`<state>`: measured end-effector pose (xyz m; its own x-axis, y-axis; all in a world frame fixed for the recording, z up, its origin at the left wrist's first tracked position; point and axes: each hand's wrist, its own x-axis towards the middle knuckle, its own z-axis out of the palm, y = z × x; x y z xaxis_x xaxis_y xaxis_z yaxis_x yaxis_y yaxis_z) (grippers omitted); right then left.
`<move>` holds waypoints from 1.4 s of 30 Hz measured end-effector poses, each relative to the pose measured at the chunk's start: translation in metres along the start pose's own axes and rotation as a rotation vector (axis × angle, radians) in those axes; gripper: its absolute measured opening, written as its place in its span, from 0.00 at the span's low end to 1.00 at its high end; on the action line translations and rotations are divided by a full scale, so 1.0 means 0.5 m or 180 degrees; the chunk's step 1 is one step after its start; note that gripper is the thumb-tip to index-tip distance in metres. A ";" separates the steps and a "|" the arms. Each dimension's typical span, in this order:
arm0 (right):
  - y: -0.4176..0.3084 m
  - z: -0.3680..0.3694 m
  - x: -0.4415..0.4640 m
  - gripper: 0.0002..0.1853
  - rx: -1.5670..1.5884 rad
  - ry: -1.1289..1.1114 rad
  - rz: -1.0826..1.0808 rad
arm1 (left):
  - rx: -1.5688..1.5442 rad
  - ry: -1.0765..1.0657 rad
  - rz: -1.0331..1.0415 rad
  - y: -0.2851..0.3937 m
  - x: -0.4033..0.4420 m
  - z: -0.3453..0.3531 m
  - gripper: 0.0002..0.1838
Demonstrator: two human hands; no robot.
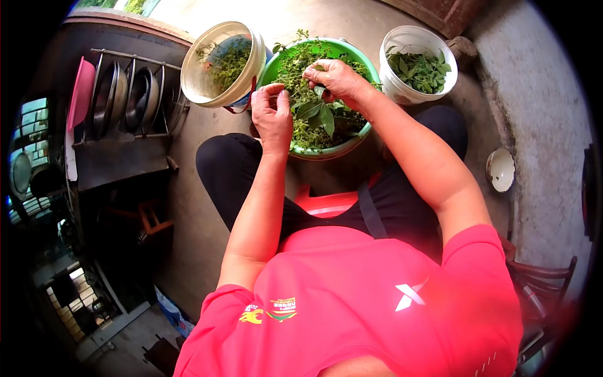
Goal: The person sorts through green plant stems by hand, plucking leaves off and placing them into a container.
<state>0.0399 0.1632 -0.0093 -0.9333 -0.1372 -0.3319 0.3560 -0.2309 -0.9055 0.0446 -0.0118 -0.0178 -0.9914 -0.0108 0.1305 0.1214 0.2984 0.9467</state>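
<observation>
My right hand [341,83] pinches a leafy green sprig [321,115] over a green basin [360,56], and its broad leaves hang down. Thin-stemmed greens [295,66] with small leaves fill that basin. At the basin's left rim is my left hand [272,120], with its fingers curled and the tips close together. Whether anything small is between those fingertips I cannot make out. A gap separates the two hands.
A white bucket [188,75] with small-leaved greens tilts at the left. Another white bucket [386,78], holding broad leaves, stands at the right. A rack [139,134] of pans is far left. A small enamel bowl [500,169] lies near the right wall.
</observation>
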 end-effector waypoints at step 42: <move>-0.091 -0.117 -0.025 0.09 0.2325 0.0300 -0.0678 | -0.2445 -0.1000 -0.2131 -0.019 0.030 0.000 0.09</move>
<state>0.0328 0.2315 0.0205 -0.9737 0.0568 -0.2205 0.0784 -0.8256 -0.5588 0.0286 -0.0147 -0.0247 -0.8225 0.3297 -0.4634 -0.5633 -0.3600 0.7437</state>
